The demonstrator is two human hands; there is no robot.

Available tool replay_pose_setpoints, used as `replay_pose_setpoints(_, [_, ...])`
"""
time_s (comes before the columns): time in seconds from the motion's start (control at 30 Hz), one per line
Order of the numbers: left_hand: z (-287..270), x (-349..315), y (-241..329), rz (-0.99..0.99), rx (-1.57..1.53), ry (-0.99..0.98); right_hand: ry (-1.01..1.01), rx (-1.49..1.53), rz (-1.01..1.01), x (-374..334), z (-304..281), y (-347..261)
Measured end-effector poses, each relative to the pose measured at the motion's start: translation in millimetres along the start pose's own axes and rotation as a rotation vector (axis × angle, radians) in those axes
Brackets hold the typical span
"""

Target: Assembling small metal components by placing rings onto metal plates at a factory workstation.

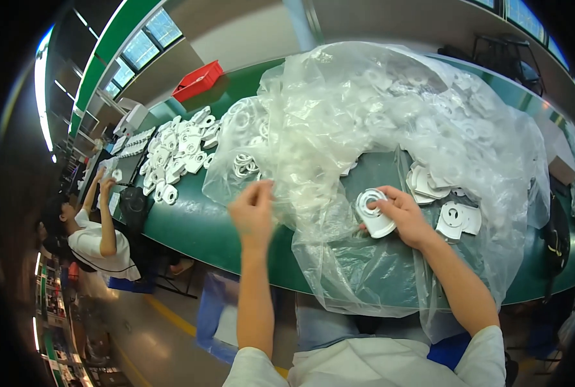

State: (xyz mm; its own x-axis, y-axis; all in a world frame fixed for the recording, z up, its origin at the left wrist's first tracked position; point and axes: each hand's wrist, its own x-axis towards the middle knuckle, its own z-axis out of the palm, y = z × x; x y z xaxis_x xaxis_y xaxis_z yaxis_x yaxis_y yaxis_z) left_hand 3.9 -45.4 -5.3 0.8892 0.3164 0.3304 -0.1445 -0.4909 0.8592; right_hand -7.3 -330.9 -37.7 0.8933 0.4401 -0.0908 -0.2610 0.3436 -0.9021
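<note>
My right hand (400, 218) holds a white plastic housing part (376, 214) with a round ringed opening, thumb on its face, above the clear plastic sheet. My left hand (252, 211) is raised over the table's near side, slightly blurred, with its fingertips pinched together. Whether anything small sits in that pinch is hidden. Just beyond it, white rings (245, 166) lie by the plastic. More white housing parts (424, 183) are stacked beyond my right hand, and a few others (458, 220) lie to its right.
A large clear plastic bag (339, 97) full of white parts spreads over the green table (190, 216). Loose white parts (178, 148) are heaped at left, near a red bin (197, 80). A co-worker (100, 238) sits at far left. A blue crate (213, 316) stands below the table edge.
</note>
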Motion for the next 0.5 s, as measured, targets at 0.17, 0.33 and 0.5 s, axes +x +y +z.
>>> replay_pose_setpoints(0.17, [-16.8,49.4,-59.4,0.276,0.364,-0.099,-0.019,0.066,-0.051,1.5,-4.2,3.9])
replay_pose_setpoints(0.33, [-14.4,68.4,-98.7,0.436,0.538,-0.022,0.019,0.054,-0.049,0.8,-2.1,3.5])
replay_pose_setpoints(0.5, [-37.3,68.7,-94.2,0.208,0.036,0.139,0.034,0.181,-0.017,-0.6,-3.0,-0.1])
